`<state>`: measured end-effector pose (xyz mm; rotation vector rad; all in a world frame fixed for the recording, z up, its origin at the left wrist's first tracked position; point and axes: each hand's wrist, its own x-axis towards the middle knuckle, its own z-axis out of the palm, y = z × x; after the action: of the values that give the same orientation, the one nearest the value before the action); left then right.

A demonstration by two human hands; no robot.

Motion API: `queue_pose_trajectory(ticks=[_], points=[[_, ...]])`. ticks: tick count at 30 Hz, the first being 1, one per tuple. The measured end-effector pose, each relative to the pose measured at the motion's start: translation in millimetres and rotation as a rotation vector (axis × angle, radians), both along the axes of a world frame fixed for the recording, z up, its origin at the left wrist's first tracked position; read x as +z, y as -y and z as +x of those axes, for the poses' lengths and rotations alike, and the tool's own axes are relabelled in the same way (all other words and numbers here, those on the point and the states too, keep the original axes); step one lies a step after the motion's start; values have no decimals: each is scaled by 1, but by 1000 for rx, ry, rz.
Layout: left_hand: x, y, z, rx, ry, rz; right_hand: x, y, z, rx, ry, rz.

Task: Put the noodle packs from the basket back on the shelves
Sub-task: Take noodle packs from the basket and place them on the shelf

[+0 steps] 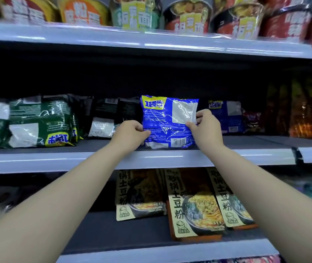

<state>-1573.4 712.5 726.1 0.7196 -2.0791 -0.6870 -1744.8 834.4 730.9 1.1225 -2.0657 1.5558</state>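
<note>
A blue noodle pack (167,122) stands upright at the front of the middle shelf (56,161), its back label toward me. My left hand (130,132) pinches its left edge. My right hand (204,126) grips its right edge, fingers curled over the white panel. Both arms reach up from below. The basket is out of view.
A second blue pack (225,115) sits deeper to the right. Green packs (41,120) and dark packs (113,116) fill the left of the shelf. Bowl noodles (187,16) line the top shelf. Tan flat packs (195,202) lie on the lower shelf.
</note>
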Motion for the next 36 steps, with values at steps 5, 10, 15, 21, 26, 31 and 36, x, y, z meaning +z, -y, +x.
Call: queue_pose_trajectory(ticks=[5,10,15,21,26,31,36], points=[[0,-19,19,116,150,-189,-13,-15,19,-153,-305,322],[-32,-61,74,198,387,-364,-48,-44,61,-51,-600,468],[-91,-108,144,271,716,-348,-99,-62,124,261,-659,619],[-147,-135,238,358,937,-227,-156,-53,210,520,-645,760],[-187,-127,327,420,1019,-79,-199,-23,294,675,-659,832],[-237,-94,421,472,1077,13,-250,27,388,813,-685,893],[-292,-51,528,507,1123,161,-305,84,490,927,-668,992]])
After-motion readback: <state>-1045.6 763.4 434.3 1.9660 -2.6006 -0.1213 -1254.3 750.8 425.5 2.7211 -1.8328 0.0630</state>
